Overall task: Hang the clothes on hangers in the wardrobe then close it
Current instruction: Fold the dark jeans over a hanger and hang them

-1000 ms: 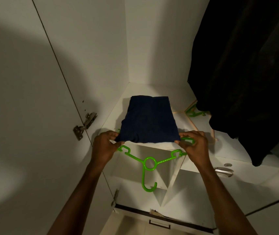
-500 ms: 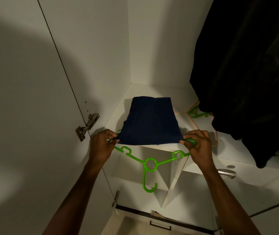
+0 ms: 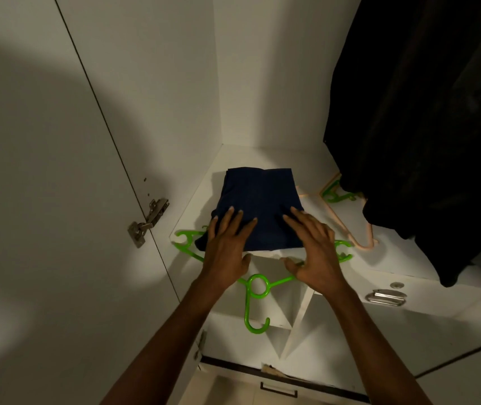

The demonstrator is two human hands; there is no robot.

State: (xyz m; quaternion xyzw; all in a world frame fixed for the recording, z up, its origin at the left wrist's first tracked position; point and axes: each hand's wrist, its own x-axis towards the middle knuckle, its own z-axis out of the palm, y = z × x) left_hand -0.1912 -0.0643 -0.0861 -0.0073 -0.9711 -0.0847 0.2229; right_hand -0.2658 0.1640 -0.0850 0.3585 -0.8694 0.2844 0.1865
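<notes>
White wardrobe shelf [image 3: 402,264] under me, door swung wide on my left, and I'm working right at the front lip. Nearest to me, the green hanger [image 3: 258,287] pokes out over the edge, its hook dangling down toward me and its ring between my wrists. Its arms run left to right beneath the cloth, tips showing on both sides. Left hand [image 3: 227,247] lies flat, fingers straight, pressing on the near left part of the folded navy garment [image 3: 259,206]. Right hand [image 3: 315,252] mirrors it on the near right, fingers spread; no grip on anything, both palms open. So the garment sits straight ahead of both hands, its long side running away from me, its near hem across the hanger's bar. Neither hand is nearer; it's even. I reckon the next move needs both ends of that bar taken together. Farther right, a peach hanger [image 3: 347,229] and another green hanger [image 3: 335,195] lie by the dark hanging clothes [image 3: 426,127].
</notes>
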